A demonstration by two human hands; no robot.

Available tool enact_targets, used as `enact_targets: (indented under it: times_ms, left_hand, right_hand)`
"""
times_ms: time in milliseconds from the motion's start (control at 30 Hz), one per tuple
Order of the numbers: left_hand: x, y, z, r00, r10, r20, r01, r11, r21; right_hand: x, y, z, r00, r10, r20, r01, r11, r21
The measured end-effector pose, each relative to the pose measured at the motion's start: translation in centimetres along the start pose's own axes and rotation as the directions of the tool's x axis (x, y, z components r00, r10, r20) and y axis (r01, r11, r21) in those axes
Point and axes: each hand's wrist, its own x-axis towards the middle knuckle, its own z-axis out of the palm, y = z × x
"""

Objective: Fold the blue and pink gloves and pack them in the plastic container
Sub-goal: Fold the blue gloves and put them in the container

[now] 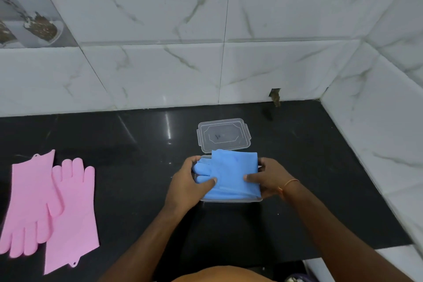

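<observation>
Both hands, left hand (190, 181) and right hand (266, 178), pinch the folded blue gloves (231, 174) right over the plastic container (231, 200), pink gloves (50, 208) way off left.

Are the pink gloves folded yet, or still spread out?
Spread out. Both pink gloves lie flat and unfolded on the black counter, overlapping, far left of the plastic container.

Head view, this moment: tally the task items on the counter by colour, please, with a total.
Pink: 2, the pink gloves, flat and overlapping on the left.
Blue: 1 folded bundle, the blue gloves, gripped by the left hand and the right hand over the container; how many it holds cannot be told.
Clear: 2, the container and the lid.
Total: 5
</observation>
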Motion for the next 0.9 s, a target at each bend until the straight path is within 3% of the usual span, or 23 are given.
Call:
enact_targets:
  times_ms: [167,233,333,433,500,600,733,900]
  left_hand:
    - [-0.1,0.0,-1.0,0.994,0.109,0.021,-0.109,0.909,0.402]
    - [-0.3,0.3,-1.5,0.987,0.163,0.008,-0.150,0.886,0.438]
    - [-0.1,1.3,-2.6,0.933,0.351,0.072,-0.342,0.812,0.474]
    - [0.6,3.2,-2.8,0.869,0.426,0.252,-0.495,0.739,0.458]
    - [1.3,4.6,-2.2,0.848,0.394,0.356,-0.524,0.730,0.440]
    - [2.7,5.9,-1.0,0.835,0.275,0.478,-0.523,0.667,0.531]
    - [3.8,6.3,0.3,0.827,0.151,0.541,-0.532,0.522,0.667]
    - [5.0,5.7,2.2,0.828,0.041,0.559,-0.522,0.420,0.742]
  right_hand:
    - [-0.4,-0.5,0.0,0.993,-0.040,-0.110,0.009,0.963,-0.269]
    - [-0.9,-0.8,-0.3,0.982,-0.089,-0.166,0.002,0.887,-0.461]
    - [-1.4,-1.5,-0.8,0.939,-0.254,-0.233,0.007,0.691,-0.723]
    - [-1.8,-2.5,-0.5,0.872,-0.485,-0.066,0.254,0.563,-0.786]
    - [-1.9,-3.1,0.2,0.815,-0.568,0.117,0.419,0.437,-0.796]
    - [-1.4,-3.4,1.4,0.827,-0.490,0.274,0.460,0.312,-0.831]
    - [-0.4,-3.0,2.1,0.859,-0.421,0.290,0.413,0.236,-0.880]
    - [0.7,-2.6,2.5,0.854,-0.415,0.314,0.415,0.179,-0.892]
